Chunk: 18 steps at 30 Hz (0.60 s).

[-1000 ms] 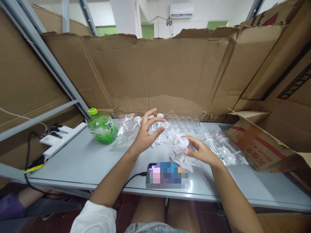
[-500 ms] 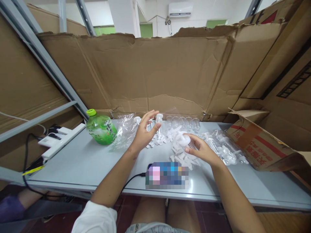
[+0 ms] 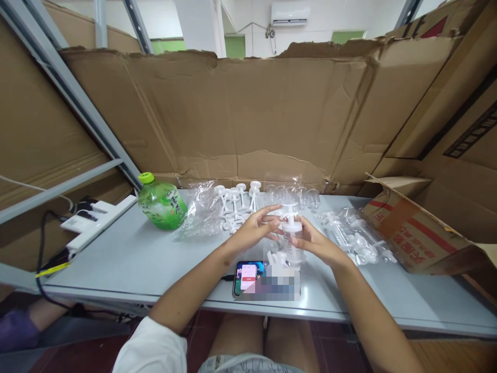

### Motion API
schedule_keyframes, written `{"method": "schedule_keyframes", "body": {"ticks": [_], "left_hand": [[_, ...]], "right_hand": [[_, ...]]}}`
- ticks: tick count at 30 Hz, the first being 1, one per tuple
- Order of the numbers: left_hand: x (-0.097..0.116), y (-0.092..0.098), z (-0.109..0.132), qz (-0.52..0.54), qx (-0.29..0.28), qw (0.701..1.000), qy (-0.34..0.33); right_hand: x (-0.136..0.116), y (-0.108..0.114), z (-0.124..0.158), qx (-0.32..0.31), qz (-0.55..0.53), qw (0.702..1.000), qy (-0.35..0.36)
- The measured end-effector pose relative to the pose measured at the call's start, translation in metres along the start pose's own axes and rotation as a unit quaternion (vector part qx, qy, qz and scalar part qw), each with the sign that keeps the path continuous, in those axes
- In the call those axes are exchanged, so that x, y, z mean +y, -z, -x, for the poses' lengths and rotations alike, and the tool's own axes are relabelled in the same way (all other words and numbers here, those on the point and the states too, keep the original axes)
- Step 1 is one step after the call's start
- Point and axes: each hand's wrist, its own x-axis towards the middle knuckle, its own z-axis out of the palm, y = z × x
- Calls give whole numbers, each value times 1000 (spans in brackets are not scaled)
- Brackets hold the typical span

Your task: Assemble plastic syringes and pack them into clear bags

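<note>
Both my hands meet over the middle of the grey table [image 3: 128, 264]. My left hand [image 3: 254, 230] pinches the top of a small white plastic pump part [image 3: 290, 224], fingers closed on it. My right hand [image 3: 316, 243] grips the same part from the right and below. Under the hands lies a heap of small white plastic pieces [image 3: 279, 256]. Several assembled white stemmed parts [image 3: 235, 199] stand upright behind my left hand, beside a row of clear cups with springs [image 3: 297, 196].
A green drink bottle [image 3: 162, 205] lies at the left. A phone [image 3: 248, 277] on a cable lies at the table's front edge. Clear bags of parts [image 3: 351, 235] lie at the right, by a cardboard box [image 3: 411, 233]. A power strip [image 3: 97, 220] sits far left. Cardboard walls surround the table.
My left hand left the upright stemmed parts at the back and came right and nearer, joining my right hand on the white part. The right hand lifted that part slightly.
</note>
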Motion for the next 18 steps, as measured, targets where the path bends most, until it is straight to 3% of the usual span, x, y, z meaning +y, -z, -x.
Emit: {"method": "schedule_keyframes", "body": {"ticks": [4,9,11,18], "left_hand": [[-6,1,-2,15,-9,1000,25],[-9,-1,-2,30,-27,997,62],[-8,-2,-5,11,-1,998,56],[-12,9,-19,-121,117,985,-48]], "right_hand": [[0,4,0,28,-18,999,2],[1,8,-3,161,-20,986,32],[2,8,-5,187,-23,982,26],[3,5,-8,193,-57,980,4]]}}
